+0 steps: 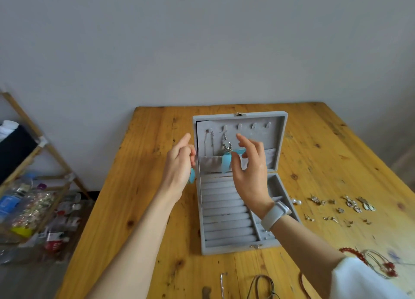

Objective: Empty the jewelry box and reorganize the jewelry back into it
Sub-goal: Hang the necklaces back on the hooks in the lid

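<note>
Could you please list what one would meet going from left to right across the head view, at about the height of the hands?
Bamboo shelf → left hand → blue pendant hanging in the jewelry box lid → right hand → earrings on the wooden table.
</note>
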`<state>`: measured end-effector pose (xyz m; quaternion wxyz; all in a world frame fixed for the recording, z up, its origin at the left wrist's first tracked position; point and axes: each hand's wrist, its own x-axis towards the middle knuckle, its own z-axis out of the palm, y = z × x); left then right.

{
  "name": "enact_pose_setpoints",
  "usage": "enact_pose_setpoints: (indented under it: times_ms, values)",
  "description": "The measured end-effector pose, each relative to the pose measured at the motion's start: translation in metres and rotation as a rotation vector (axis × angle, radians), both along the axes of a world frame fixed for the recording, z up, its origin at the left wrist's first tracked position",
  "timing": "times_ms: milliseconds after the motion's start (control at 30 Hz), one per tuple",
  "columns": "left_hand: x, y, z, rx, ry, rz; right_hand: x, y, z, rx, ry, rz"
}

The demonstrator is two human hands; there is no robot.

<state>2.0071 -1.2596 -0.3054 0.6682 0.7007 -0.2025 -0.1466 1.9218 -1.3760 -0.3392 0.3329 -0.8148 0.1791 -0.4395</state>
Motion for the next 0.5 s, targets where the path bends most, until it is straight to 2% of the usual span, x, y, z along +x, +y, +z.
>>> enact_pose_setpoints:
  times_ms: [67,233,367,500]
  values:
    - [-0.01,0.012,-0.005,-0.01,-0.023,-0.055,-0.01,0.01,0.01,0.057,0.016,0.093]
    - [-0.03,0.032,-0.018,0.036,-0.167,-0.156,-0.027,0.033,0.022,0.371,0.177,0.294]
    - [-0.04,0.042,-0.019,0.05,-0.234,-0.202,-0.034,0.041,0.023,0.438,0.273,0.352]
    - [-0.045,0.047,-0.019,0.053,-0.255,-0.221,-0.038,0.047,0.025,0.422,0.302,0.379]
